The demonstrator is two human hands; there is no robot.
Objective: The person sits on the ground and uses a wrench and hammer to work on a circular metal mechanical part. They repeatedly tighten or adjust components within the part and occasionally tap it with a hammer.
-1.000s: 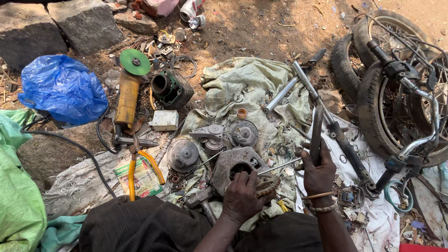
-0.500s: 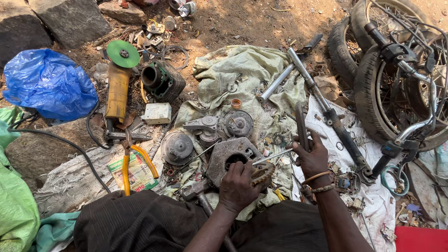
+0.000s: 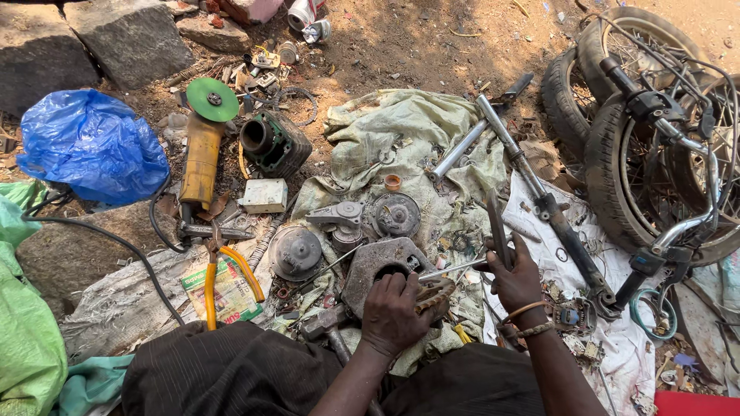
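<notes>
- Left hand lies palm down on a grey metal engine cover, fingers curled shut over its near edge beside the round opening. Cover sits on the dirty cloth on the ground, just ahead of the person's knees.
- Right hand is closed around a flat dark metal tool that stands up out of the fist; a thin metal rod runs from that hand toward the cover's opening. Whether the fingers also pinch the rod, cannot tell.
- Judgement on doing it well: keep the left palm pressing the cover flat so it does not rock on the cloth; keep the thin rod lined up with the opening, not scraping its rim; loose small parts lie close by, so elbows in.
- Count: one angle grinder with green disc, one pair of yellow-handled pliers, one engine cylinder, one small white box, one blue plastic bag.
- Round covers besides the held one: two, a domed one and a disc-shaped one.
- Fork tubes: two. Tyred wheels stacked at right: at least two, exact count unclear.
</notes>
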